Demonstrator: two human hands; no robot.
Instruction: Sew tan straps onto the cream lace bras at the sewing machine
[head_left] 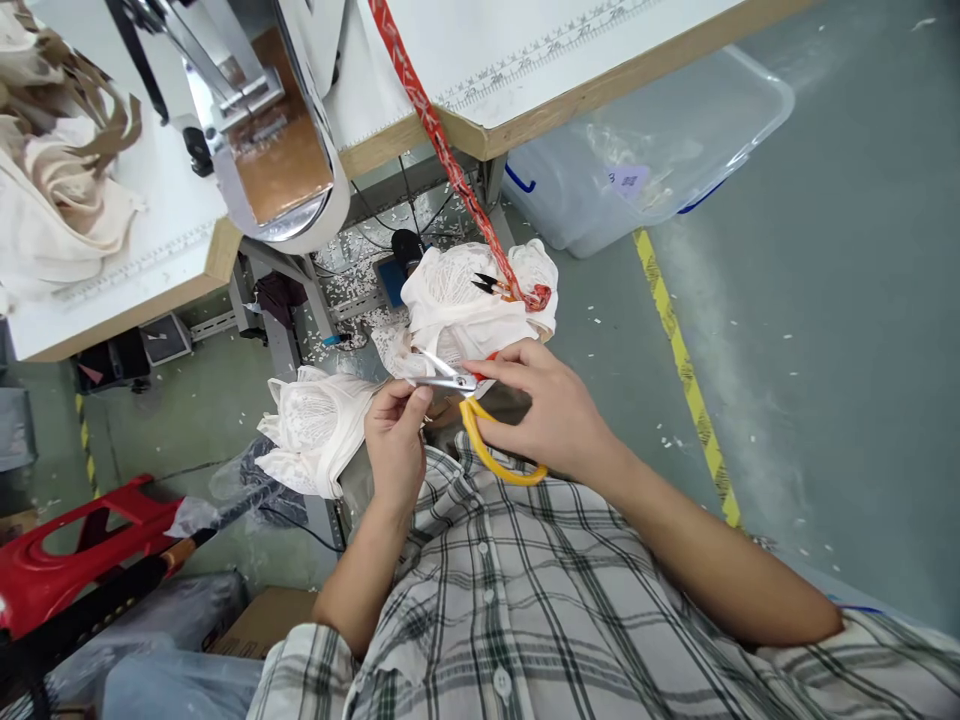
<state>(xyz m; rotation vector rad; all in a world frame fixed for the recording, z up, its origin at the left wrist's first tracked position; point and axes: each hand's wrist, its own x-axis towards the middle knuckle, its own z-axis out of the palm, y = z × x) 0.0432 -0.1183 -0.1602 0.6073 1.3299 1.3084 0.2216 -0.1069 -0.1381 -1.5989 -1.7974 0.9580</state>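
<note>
My right hand (559, 410) grips scissors (454, 381) with one yellow and one red handle. Their blades are parted and point left toward my left hand (397, 435). That hand is closed in a pinch beside the blade tips; what lies between its fingertips is too small to make out. White lace bras (461, 300) rest on my lap, just beyond the blades. More bras (311, 425) are piled at the left, partly behind my left hand. Black-tipped thread snips (491, 286) lie on the farther bras, tied to a red patterned cord (442, 145).
Ahead stands a white worktable (540, 75) with printed rulers, carrying a sewing machine (274, 130) and a heap of beige fabric (60, 190). A clear plastic bin (637, 170) sits at the right. A red plastic seat (97, 535) is at lower left. Scraps litter the floor.
</note>
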